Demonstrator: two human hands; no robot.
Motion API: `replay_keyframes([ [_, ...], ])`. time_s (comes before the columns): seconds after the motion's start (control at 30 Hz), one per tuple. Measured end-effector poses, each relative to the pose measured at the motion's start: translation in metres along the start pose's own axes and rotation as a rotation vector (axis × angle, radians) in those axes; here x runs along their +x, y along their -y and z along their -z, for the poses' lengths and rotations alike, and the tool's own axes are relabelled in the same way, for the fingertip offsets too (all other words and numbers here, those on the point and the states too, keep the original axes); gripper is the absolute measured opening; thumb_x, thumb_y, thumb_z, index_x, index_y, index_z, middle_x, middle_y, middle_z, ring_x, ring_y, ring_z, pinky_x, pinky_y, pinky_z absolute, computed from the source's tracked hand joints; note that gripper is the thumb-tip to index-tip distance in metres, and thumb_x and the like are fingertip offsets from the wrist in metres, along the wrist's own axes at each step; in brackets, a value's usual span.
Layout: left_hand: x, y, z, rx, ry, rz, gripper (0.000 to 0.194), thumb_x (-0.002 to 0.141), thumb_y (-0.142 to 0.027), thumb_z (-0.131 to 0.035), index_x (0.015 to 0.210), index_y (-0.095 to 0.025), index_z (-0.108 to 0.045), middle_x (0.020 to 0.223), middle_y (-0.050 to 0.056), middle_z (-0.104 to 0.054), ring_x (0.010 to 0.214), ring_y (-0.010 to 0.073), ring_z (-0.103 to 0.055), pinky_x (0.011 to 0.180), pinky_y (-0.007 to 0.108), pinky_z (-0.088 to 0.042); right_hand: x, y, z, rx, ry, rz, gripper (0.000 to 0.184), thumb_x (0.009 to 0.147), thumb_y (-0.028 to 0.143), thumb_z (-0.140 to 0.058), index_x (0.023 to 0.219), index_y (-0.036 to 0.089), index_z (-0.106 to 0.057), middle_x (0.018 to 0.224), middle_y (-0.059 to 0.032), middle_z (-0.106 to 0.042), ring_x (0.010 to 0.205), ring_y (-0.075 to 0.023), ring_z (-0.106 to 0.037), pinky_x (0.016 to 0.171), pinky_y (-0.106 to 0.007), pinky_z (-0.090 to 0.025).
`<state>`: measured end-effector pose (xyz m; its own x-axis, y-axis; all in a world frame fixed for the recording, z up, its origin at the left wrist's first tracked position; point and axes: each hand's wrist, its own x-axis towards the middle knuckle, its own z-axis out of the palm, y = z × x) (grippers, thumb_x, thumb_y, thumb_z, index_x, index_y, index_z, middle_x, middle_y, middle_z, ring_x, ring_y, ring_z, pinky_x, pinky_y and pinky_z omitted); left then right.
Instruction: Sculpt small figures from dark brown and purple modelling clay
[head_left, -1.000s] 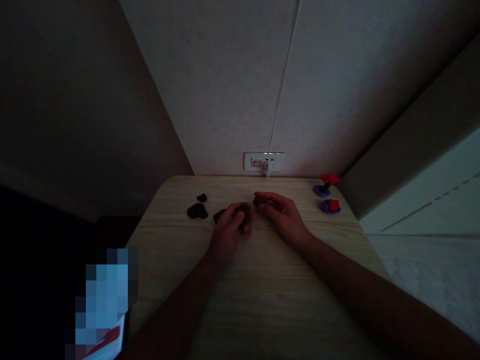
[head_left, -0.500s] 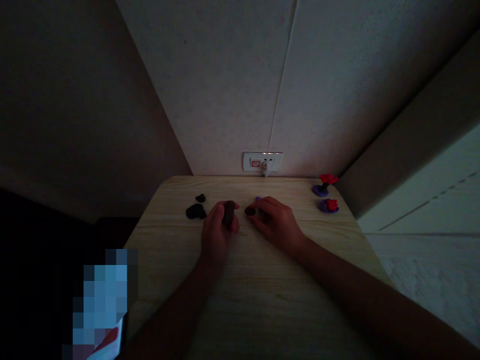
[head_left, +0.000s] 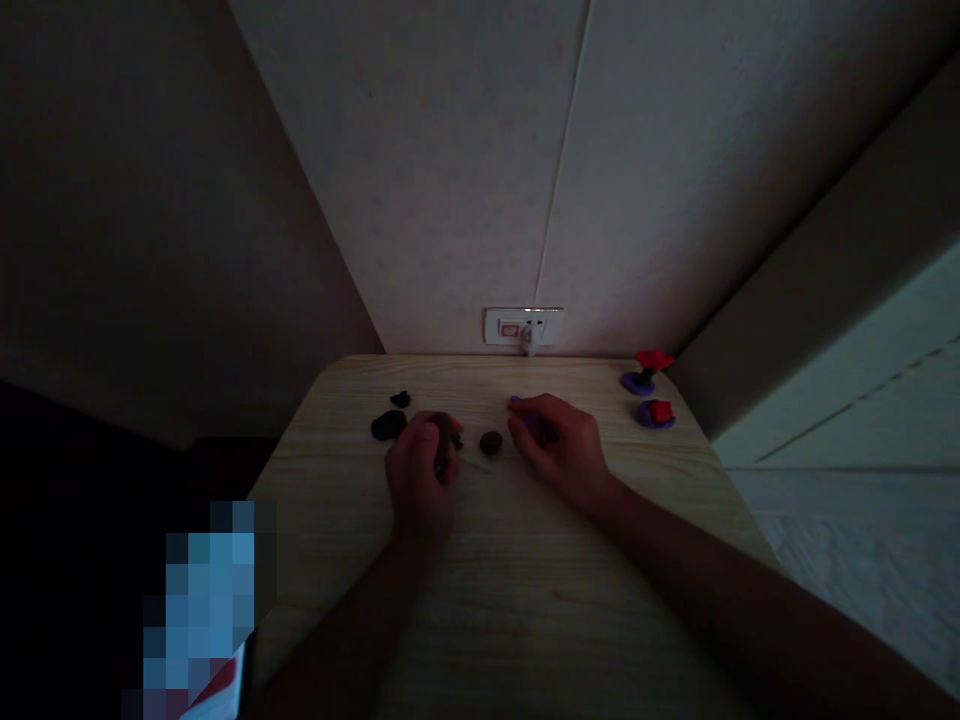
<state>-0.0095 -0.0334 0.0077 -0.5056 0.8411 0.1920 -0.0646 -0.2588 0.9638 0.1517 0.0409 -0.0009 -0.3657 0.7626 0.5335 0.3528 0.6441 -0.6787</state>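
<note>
My left hand [head_left: 420,470] is closed around a dark brown lump, apparently modelling clay [head_left: 442,438], which is partly hidden by the fingers. A small round brown piece [head_left: 491,443] lies on the table between my hands, touched by neither. My right hand [head_left: 559,445] rests low over the table with thumb and forefinger apart. Between and behind its fingers shows a purple piece [head_left: 530,420], mostly hidden; whether the hand touches it I cannot tell. Left of my left hand lie a flat black piece [head_left: 388,425] and a smaller black piece [head_left: 400,399].
Two small models stand at the right rear of the wooden table [head_left: 480,580]: a red flower on a purple base [head_left: 639,383] and a red piece in a purple dish [head_left: 654,416]. A wall socket [head_left: 523,326] with a plug sits behind. A blurred-out lit screen [head_left: 217,610] is at lower left.
My right hand has let go of the small round brown piece, which now lies on the table. My left hand has moved slightly left and nearer to me with its brown lump.
</note>
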Motion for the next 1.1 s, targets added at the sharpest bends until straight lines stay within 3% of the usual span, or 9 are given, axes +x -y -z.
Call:
replay_keyframes([
  [0.17,-0.012,-0.004,-0.004,0.298,0.551,-0.087,0.036,0.098,-0.044,-0.045,0.076,-0.019,-0.060,0.063,0.000,-0.054,0.055,0.0140,-0.047,0.055,0.029,-0.033,-0.005,0.004,0.004,0.199,-0.019,-0.106,0.029,0.100,0.040,-0.051,0.105,0.021,-0.072,0.080,-0.0045,-0.071,0.069,-0.0182,-0.064,0.064,-0.032,-0.049],
  [0.27,-0.013,-0.007,-0.007,0.340,0.721,-0.091,0.034,0.100,-0.040,-0.041,0.078,-0.019,-0.057,0.070,0.002,-0.056,0.064,0.0163,-0.052,0.063,0.031,-0.036,-0.009,0.003,0.006,0.333,0.000,-0.126,0.039,0.101,0.047,-0.044,0.103,0.021,-0.073,0.075,-0.0040,-0.067,0.066,-0.0184,-0.062,0.059,-0.031,-0.047],
  [0.37,-0.012,-0.007,-0.007,0.322,0.739,-0.083,0.029,0.099,-0.040,-0.042,0.085,-0.019,-0.056,0.073,0.002,-0.056,0.065,0.0167,-0.052,0.064,0.031,-0.036,-0.011,0.002,0.004,0.441,-0.029,-0.187,0.044,0.100,0.053,-0.044,0.096,0.021,-0.075,0.065,-0.0022,-0.060,0.056,-0.0165,-0.053,0.050,-0.030,-0.039],
  [0.5,-0.012,-0.007,-0.005,0.286,0.746,-0.106,0.026,0.097,-0.041,-0.048,0.091,-0.018,-0.058,0.074,0.002,-0.058,0.064,0.0159,-0.052,0.062,0.030,-0.036,-0.004,-0.004,0.001,0.634,-0.219,-0.326,0.043,0.098,0.053,-0.043,0.088,0.021,-0.071,0.055,0.0012,-0.052,0.046,-0.0130,-0.042,0.043,-0.026,-0.028],
  [0.67,-0.014,-0.006,-0.003,0.284,0.811,-0.104,0.020,0.093,-0.039,-0.052,0.092,-0.019,-0.056,0.067,0.000,-0.055,0.057,0.0146,-0.048,0.057,0.029,-0.034,0.007,-0.017,-0.001,0.667,-0.372,-0.476,0.037,0.093,0.047,-0.046,0.080,0.019,-0.068,0.050,0.0035,-0.048,0.042,-0.0114,-0.039,0.039,-0.023,-0.024],
  [0.87,-0.017,-0.003,-0.004,0.307,0.845,-0.120,0.014,0.086,-0.033,-0.056,0.090,-0.020,-0.055,0.062,-0.002,-0.054,0.051,0.0126,-0.046,0.051,0.027,-0.033,0.007,-0.016,-0.003,0.661,-0.354,-0.484,0.034,0.090,0.046,-0.050,0.077,0.019,-0.067,0.050,0.0040,-0.047,0.041,-0.0108,-0.039,0.038,-0.023,-0.025],
  [1.1,-0.016,-0.002,-0.009,0.430,0.669,-0.140,0.014,0.085,-0.032,-0.062,0.090,-0.020,-0.057,0.062,-0.003,-0.054,0.052,0.0118,-0.047,0.052,0.026,-0.036,0.005,-0.012,-0.003,0.646,-0.332,-0.490,0.033,0.090,0.042,-0.052,0.075,0.018,-0.070,0.050,0.0022,-0.050,0.045,-0.0114,-0.042,0.040,-0.023,-0.026],
])
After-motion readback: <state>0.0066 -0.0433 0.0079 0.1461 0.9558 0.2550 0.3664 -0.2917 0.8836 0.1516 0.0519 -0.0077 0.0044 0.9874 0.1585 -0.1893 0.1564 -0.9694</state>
